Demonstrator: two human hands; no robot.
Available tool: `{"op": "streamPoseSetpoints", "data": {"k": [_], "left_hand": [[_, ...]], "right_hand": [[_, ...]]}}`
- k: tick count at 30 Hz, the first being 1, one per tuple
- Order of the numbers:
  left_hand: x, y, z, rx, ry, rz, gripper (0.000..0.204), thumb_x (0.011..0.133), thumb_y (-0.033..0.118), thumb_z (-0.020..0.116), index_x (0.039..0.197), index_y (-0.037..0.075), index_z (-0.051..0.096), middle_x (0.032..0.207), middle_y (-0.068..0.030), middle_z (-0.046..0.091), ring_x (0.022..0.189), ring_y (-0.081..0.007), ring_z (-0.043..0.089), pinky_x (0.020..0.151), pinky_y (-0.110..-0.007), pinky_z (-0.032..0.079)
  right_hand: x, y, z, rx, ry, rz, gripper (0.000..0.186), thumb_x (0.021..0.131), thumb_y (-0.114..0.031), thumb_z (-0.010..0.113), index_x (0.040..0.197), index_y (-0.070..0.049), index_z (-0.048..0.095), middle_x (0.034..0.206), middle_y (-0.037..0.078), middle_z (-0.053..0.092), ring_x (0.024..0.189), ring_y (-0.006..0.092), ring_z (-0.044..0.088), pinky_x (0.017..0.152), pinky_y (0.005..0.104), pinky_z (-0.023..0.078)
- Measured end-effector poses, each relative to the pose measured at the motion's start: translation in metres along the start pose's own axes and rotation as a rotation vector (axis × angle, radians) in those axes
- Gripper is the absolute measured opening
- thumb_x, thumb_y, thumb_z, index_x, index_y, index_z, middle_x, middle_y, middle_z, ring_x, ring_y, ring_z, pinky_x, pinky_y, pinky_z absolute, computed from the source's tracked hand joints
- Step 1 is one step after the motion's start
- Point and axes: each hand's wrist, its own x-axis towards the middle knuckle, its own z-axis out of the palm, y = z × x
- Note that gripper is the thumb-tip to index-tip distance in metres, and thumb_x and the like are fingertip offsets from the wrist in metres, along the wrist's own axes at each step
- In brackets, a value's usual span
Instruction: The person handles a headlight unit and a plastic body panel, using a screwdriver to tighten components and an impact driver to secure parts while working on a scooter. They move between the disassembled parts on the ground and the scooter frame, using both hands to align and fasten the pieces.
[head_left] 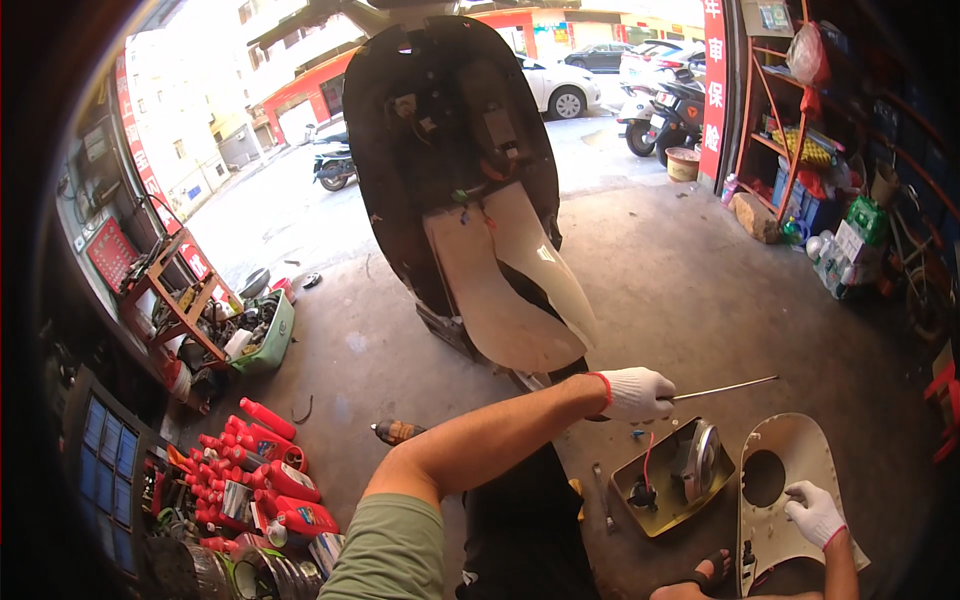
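Observation:
My left hand (636, 397), in a white knitted glove, is closed on a long thin screwdriver (728, 388) with its shaft pointing right. My right hand (813, 513), also gloved, has bent fingers over a cream plastic panel (790, 439) with a round opening; what its fingertips hold, if anything, is too small to tell. Between them on the floor sit an olive-yellow tray (644, 511) with a metal-rimmed part (704, 459) and wires, and a long metal tool (603, 500). Ahead stands a black scooter body (379, 150) with white panels (480, 300) resting on it.
A power drill (398, 432) lies left of my arm. Red bottles (295, 480) crowd the lower left, below a green crate (264, 342) and wooden rack (185, 280). Right are a cluttered shelf (775, 140) and stone block (754, 215). Parked scooters (660, 118) and cars stand outside.

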Motion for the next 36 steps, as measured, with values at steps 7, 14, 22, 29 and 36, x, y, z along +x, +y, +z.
{"op": "streamPoseSetpoints", "data": {"k": [7, 14, 22, 29, 36], "left_hand": [[0.000, -0.001, -0.002, -0.006, -0.047, -0.016, 0.024, 0.094, 0.020, 0.051, 0.100, 0.002, 0.064, 0.080, -0.0103, 0.067, 0.073, -0.0196, 0.066, 0.069, -0.036, 0.053], [0.001, -0.002, -0.001, 0.001, -0.068, -0.024, 0.022, 0.090, 0.015, 0.051, 0.102, 0.004, 0.065, 0.081, -0.0095, 0.067, 0.074, -0.0197, 0.065, 0.069, -0.036, 0.052], [0.000, -0.001, 0.000, -0.022, -0.074, -0.002, 0.023, 0.089, 0.013, 0.050, 0.103, 0.004, 0.066, 0.080, -0.0099, 0.067, 0.074, -0.0205, 0.065, 0.068, -0.036, 0.051], [0.004, -0.005, 0.003, 0.037, -0.045, -0.003, 0.021, 0.092, 0.018, 0.052, 0.098, 0.002, 0.063, 0.077, -0.0111, 0.064, 0.071, -0.0217, 0.063, 0.067, -0.037, 0.050], [0.005, -0.005, 0.004, 0.045, -0.038, 0.019, 0.022, 0.094, 0.020, 0.052, 0.097, 0.001, 0.063, 0.077, -0.0112, 0.064, 0.071, -0.0219, 0.063, 0.066, -0.037, 0.050]], "right_hand": [[0.000, -0.004, -0.001, -0.014, -0.016, 0.022, 0.034, 0.086, -0.009, 0.064, 0.115, 0.009, 0.063, 0.092, 0.017, 0.071, 0.077, 0.0179, 0.070, 0.072, 0.0302, 0.057], [-0.002, -0.011, -0.001, -0.023, -0.043, 0.035, 0.035, 0.087, -0.008, 0.064, 0.116, 0.010, 0.062, 0.092, 0.017, 0.071, 0.077, 0.0175, 0.070, 0.073, 0.0301, 0.057], [-0.003, -0.009, -0.003, -0.023, -0.042, 0.039, 0.035, 0.086, -0.008, 0.064, 0.116, 0.010, 0.062, 0.093, 0.017, 0.071, 0.079, 0.0178, 0.070, 0.073, 0.0299, 0.057], [-0.003, -0.001, -0.003, -0.035, -0.039, 0.047, 0.037, 0.086, -0.010, 0.064, 0.117, 0.010, 0.062, 0.095, 0.019, 0.072, 0.080, 0.0193, 0.072, 0.075, 0.0306, 0.057], [-0.006, -0.006, -0.005, -0.032, -0.043, 0.051, 0.038, 0.086, -0.011, 0.064, 0.118, 0.010, 0.062, 0.096, 0.020, 0.072, 0.080, 0.0197, 0.072, 0.075, 0.0309, 0.057]]}}
